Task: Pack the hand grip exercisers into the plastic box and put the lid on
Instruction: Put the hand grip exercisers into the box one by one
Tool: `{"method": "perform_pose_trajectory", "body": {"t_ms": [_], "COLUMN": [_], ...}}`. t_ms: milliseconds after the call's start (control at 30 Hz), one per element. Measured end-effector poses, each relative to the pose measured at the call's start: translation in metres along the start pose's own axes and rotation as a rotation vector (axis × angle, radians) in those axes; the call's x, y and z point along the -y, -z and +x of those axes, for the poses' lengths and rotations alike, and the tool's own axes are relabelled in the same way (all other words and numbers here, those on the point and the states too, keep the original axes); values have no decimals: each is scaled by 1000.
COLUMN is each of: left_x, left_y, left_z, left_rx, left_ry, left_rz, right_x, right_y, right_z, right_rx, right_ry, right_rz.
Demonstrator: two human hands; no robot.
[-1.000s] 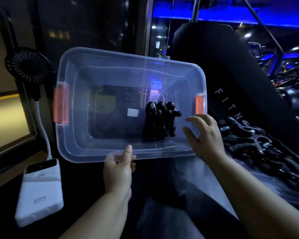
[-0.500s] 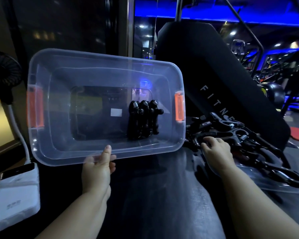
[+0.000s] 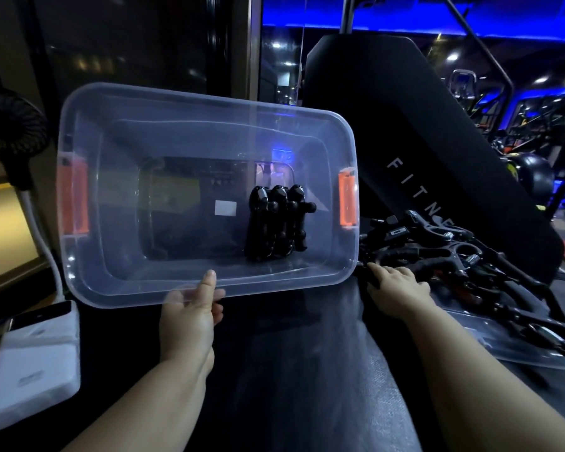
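Observation:
A clear plastic box [image 3: 118,256] with orange side latches is tipped up, its opening facing me. My left hand [image 3: 190,316] grips its near rim, thumb inside. Three black hand grip exercisers [image 3: 276,223] stand side by side in the right part of the box. To the right of the box lies a pile of more black exercisers [image 3: 463,265] on the clear lid [image 3: 490,340]. My right hand [image 3: 397,288] rests on the near left end of that pile, fingers curled over a black handle; whether it holds one is not clear.
A white power bank [image 3: 30,360] lies at the left with a white cable up to a small black fan [image 3: 10,125]. A black padded gym bench back [image 3: 405,141] marked FITNE stands behind the pile. The dark surface [image 3: 291,370] runs between my arms.
My right hand has left the box's right rim and moved right and down onto the pile of exercisers. The left hand still holds the box tipped up.

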State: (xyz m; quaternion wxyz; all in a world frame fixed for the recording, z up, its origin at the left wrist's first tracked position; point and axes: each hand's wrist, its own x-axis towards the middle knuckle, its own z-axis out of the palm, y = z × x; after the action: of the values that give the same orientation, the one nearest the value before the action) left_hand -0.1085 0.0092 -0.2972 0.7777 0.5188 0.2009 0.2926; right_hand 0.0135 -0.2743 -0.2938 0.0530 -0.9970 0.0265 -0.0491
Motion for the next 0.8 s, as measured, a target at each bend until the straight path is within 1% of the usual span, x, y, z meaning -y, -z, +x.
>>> {"method": "perform_pose_trajectory", "body": {"t_ms": [300, 500, 567, 733, 800], "left_x": [2, 2, 2, 2, 2], "left_y": [0, 0, 0, -1, -1], "left_z": [1, 1, 1, 2, 2], "left_rx": [-3, 0, -3, 0, 2], "left_ry": [0, -2, -5, -10, -12], "left_rz": [15, 19, 22, 16, 11], "right_x": [-2, 3, 4, 0, -3], "right_y": [3, 5, 5, 10, 11], "right_z": [-4, -4, -4, -8, -12], "right_rx": [-49, 27, 30, -73, -106], "right_ry": [12, 55, 54, -23, -22], "right_rz": [53, -24, -16, 151, 165]}}
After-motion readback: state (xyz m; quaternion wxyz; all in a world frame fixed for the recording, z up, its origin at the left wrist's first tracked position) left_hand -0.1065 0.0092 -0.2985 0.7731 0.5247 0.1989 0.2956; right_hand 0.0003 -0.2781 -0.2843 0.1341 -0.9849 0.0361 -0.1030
